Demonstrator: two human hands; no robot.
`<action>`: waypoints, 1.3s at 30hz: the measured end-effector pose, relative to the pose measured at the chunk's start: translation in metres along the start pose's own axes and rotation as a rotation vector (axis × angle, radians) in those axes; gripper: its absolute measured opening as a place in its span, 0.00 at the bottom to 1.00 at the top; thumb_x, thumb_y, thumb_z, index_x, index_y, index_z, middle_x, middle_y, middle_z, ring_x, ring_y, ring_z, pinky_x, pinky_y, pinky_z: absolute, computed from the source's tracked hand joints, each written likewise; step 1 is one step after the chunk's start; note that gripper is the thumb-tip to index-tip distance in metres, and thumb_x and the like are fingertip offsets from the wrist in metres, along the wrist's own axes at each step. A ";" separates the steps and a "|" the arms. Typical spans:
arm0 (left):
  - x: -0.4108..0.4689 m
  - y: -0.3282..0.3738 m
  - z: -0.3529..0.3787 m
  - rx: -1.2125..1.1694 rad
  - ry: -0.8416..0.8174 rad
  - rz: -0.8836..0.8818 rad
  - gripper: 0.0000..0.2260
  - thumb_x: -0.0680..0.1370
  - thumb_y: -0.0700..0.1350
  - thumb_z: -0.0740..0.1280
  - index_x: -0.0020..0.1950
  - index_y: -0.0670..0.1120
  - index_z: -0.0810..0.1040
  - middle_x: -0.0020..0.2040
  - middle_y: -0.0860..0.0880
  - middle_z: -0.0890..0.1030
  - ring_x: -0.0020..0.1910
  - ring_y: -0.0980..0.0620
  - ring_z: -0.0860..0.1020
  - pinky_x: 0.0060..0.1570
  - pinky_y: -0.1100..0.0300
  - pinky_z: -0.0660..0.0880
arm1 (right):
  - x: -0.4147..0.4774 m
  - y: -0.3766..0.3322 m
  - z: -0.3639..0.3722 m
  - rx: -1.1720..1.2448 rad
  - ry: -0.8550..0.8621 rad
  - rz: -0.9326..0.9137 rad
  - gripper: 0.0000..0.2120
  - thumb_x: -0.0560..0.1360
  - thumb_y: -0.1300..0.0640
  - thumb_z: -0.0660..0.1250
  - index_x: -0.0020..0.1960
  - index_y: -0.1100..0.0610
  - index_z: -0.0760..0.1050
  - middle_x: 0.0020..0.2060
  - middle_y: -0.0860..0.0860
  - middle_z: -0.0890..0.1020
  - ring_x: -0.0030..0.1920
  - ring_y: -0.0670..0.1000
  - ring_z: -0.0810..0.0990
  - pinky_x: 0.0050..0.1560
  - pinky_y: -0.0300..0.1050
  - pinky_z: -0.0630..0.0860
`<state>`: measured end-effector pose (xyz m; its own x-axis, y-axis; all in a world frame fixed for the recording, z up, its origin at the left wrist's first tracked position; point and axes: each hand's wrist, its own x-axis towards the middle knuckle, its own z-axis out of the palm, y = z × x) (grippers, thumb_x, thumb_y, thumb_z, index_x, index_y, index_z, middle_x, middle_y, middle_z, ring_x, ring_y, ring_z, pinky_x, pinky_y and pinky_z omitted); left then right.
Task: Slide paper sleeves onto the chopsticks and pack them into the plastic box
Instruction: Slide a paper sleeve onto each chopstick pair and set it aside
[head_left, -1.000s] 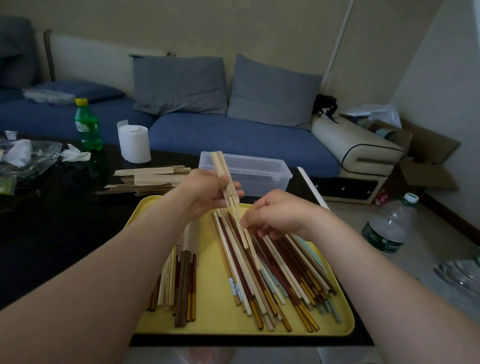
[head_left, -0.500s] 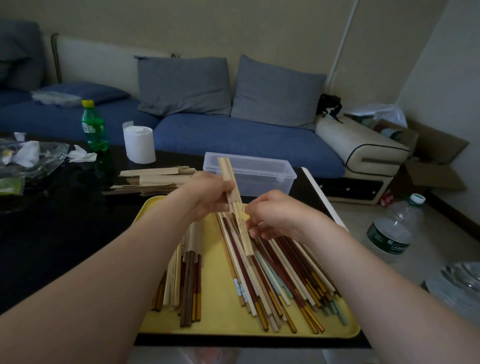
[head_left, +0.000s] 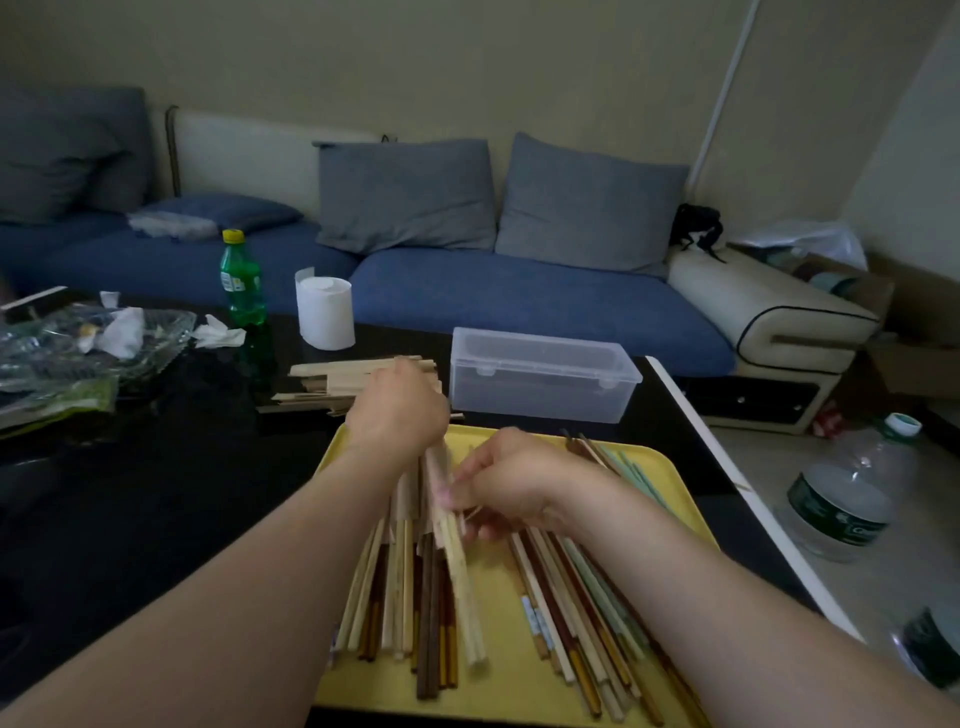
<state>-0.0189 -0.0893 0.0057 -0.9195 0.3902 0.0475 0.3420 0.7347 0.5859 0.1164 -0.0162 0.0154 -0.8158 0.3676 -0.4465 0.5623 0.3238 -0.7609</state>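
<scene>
Here, in the head view, the right hand (head_left: 511, 480) at frame centre pinches a pale chopstick pair (head_left: 462, 571) over the yellow tray (head_left: 501, 613), which holds more chopsticks (head_left: 571, 597). The left hand (head_left: 397, 410) covers the paper sleeves (head_left: 332, 371), and its grip is hidden. Best to keep the pair's tips aligned before sleeving. The plastic box (head_left: 543, 379), upper centre, looks lidded and empty.

**Table layout, front to back**

Tray (head_left: 675, 467) sits at the near edge of the table (head_left: 156, 493) — sleeved chopsticks (head_left: 400, 597) on its left half, bare chopsticks (head_left: 571, 597) on its right. Behind the tray: plastic box (head_left: 540, 379), with paper sleeves (head_left: 322, 382) stacked just left of it. Further back — tissue roll (head_left: 324, 312), bottle (head_left: 240, 280) to its left. Sofa (head_left: 519, 301) behind the table.
</scene>
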 end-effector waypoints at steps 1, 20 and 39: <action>0.001 -0.004 0.000 0.065 0.008 0.007 0.13 0.80 0.44 0.68 0.64 0.44 0.75 0.59 0.43 0.78 0.55 0.44 0.79 0.53 0.48 0.80 | 0.003 -0.003 0.005 0.036 -0.024 -0.005 0.10 0.80 0.60 0.76 0.59 0.63 0.83 0.45 0.57 0.90 0.38 0.50 0.88 0.37 0.40 0.85; 0.056 -0.038 0.020 0.498 0.030 0.264 0.14 0.81 0.39 0.70 0.66 0.45 0.76 0.63 0.43 0.77 0.62 0.44 0.77 0.61 0.50 0.76 | 0.058 0.008 0.005 -0.395 0.394 -0.245 0.13 0.81 0.48 0.72 0.44 0.55 0.87 0.45 0.53 0.88 0.46 0.49 0.85 0.45 0.45 0.81; 0.004 0.029 0.016 0.277 0.206 0.593 0.23 0.77 0.34 0.69 0.61 0.50 0.60 0.49 0.46 0.77 0.39 0.43 0.76 0.35 0.48 0.73 | 0.034 0.014 -0.039 -0.508 0.412 0.042 0.03 0.79 0.55 0.74 0.50 0.54 0.84 0.44 0.52 0.87 0.44 0.50 0.86 0.48 0.48 0.86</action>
<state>-0.0096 -0.0578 0.0097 -0.5704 0.6767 0.4654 0.8105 0.5554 0.1859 0.1022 0.0347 0.0077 -0.7302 0.6599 -0.1769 0.6685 0.6367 -0.3844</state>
